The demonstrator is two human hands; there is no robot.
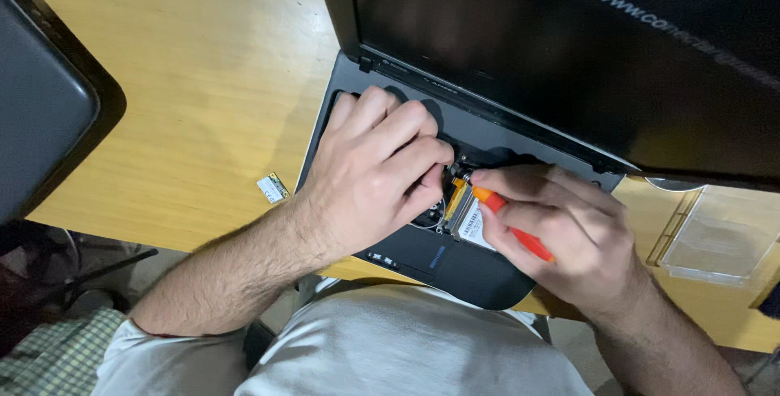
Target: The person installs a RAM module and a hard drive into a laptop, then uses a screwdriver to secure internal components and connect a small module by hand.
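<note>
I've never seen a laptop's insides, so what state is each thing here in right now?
Laptop: lid open, screen dark, keyboard deck opened, insides exposed.
Screwdriver: gripped in right hand, tip down inside the laptop.
Left hand: resting on the laptop, fingers curled at the opening.
Small card: lying loose on the table.
Clear case: lying flat, untouched.

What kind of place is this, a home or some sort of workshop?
Probably a small electronics repair desk, though it could be a home. An opened laptop lies on a wooden table, the right hand holds an orange screwdriver, and a loose circuit card lies nearby.
</note>
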